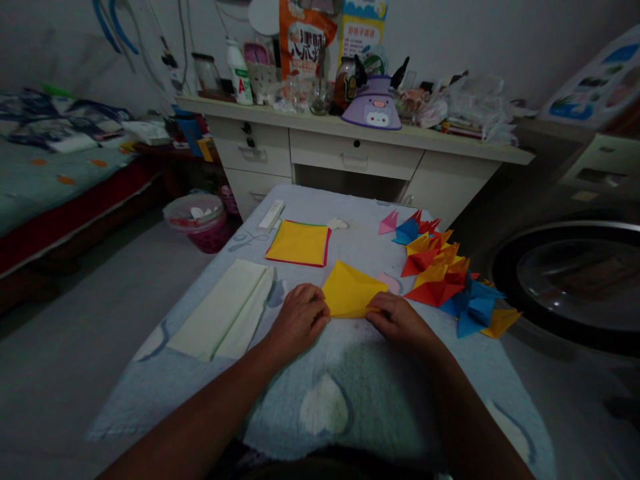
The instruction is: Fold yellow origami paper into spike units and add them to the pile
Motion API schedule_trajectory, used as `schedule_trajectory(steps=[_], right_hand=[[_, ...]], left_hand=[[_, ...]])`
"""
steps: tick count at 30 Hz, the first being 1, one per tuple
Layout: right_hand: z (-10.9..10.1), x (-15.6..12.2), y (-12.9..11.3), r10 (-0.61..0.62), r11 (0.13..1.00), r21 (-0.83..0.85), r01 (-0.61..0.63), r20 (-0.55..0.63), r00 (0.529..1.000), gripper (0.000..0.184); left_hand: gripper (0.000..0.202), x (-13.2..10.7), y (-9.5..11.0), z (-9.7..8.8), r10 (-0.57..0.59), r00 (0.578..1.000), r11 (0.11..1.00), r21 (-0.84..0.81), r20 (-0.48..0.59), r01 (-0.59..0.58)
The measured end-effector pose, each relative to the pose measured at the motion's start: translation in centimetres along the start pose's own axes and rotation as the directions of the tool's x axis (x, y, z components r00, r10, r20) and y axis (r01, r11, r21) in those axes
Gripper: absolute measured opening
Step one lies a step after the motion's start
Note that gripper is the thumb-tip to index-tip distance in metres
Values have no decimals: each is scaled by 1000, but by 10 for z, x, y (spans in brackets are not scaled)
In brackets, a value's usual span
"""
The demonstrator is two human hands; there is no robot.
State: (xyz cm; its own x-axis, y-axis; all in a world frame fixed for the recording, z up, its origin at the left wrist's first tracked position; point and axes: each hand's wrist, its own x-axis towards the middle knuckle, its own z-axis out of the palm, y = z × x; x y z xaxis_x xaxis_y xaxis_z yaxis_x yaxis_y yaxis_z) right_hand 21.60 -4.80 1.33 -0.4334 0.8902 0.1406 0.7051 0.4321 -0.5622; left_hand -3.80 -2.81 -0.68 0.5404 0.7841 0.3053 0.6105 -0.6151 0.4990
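With left hand (300, 317) and right hand (397, 320) pinching paper (350, 290) by its near corners on cloth (350, 380), risking a skewed crease from any slip.

The yellow paper (350, 290), folded into a flat triangle, is lying on the pale blue cloth (360, 373), its peak pointing toward twelve o'clock and its near creased edge running from nine to three o'clock.

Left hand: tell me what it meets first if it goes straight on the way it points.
The yellow paper: the left hand points away and to the right, its fingertips at the sheet's left corner. Past it, likely the pile of folded pieces, though depth is unclear.
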Motion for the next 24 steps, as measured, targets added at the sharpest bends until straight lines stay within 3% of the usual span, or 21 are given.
schedule_trajectory(steps=[7, 16, 24], right_hand=[[3, -1, 3, 112, 992, -67, -109, 41, 993, 21], [13, -2, 15, 156, 965, -202, -167, -68, 985, 24], [-6, -8, 9, 128, 990, -76, -117, 149, 981, 13]], left_hand=[[9, 0, 3, -3, -43, 999, 999, 26, 25, 42], [9, -1, 3, 1, -86, 996, 995, 51, -2, 86], [12, -2, 5, -4, -64, 997, 997, 51, 33, 62]])
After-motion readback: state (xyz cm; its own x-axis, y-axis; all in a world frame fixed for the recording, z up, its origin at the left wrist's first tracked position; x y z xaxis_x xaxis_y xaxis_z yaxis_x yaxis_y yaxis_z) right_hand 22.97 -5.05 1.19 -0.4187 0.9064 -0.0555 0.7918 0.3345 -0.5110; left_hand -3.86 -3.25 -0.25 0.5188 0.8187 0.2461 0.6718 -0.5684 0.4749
